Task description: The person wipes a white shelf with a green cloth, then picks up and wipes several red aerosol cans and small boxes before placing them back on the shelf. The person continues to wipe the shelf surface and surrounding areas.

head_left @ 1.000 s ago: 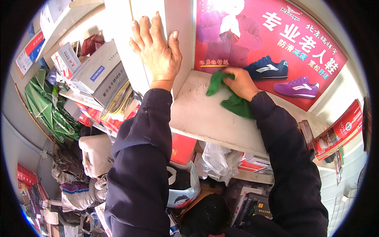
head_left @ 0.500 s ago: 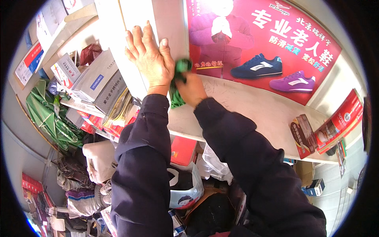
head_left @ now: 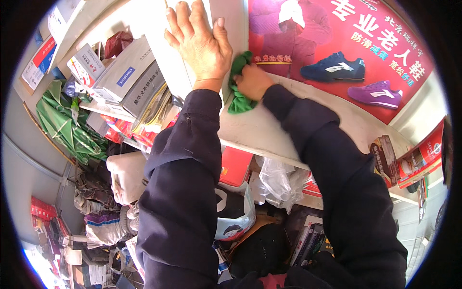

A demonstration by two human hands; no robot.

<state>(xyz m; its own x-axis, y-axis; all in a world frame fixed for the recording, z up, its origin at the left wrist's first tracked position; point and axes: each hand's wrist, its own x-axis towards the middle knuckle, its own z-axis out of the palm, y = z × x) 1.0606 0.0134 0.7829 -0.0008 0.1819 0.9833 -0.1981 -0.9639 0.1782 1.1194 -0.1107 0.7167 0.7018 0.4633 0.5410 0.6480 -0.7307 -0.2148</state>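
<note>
My left hand [head_left: 204, 48] lies flat, fingers spread, against the upright white panel [head_left: 161, 45]. Right beside it, my right hand [head_left: 254, 82] is closed around a crumpled green cloth [head_left: 240, 102]. That cloth is pressed into the corner where the panel meets the white shelf [head_left: 274, 127] and the wall behind. Its upper end shows above my knuckles, and a loose part hangs below them. My right fingertips are partly hidden in the cloth. Behind the shelf is a red poster [head_left: 327, 45] picturing a blue shoe and a purple shoe.
On the shelf's right end stand a brown box [head_left: 384, 159] and a red box [head_left: 423, 156]. Left of the panel, grey cartons [head_left: 127, 79] rest above a folded green tarp [head_left: 62, 125]. Beneath are a white jerrycan [head_left: 126, 178], a bag [head_left: 236, 216] and clear plastic [head_left: 279, 180].
The whole view has shifted, so the scene sits farther right and higher. My left hand stays on the panel. The right hand still grips the cloth, whose lower part now shows more.
</note>
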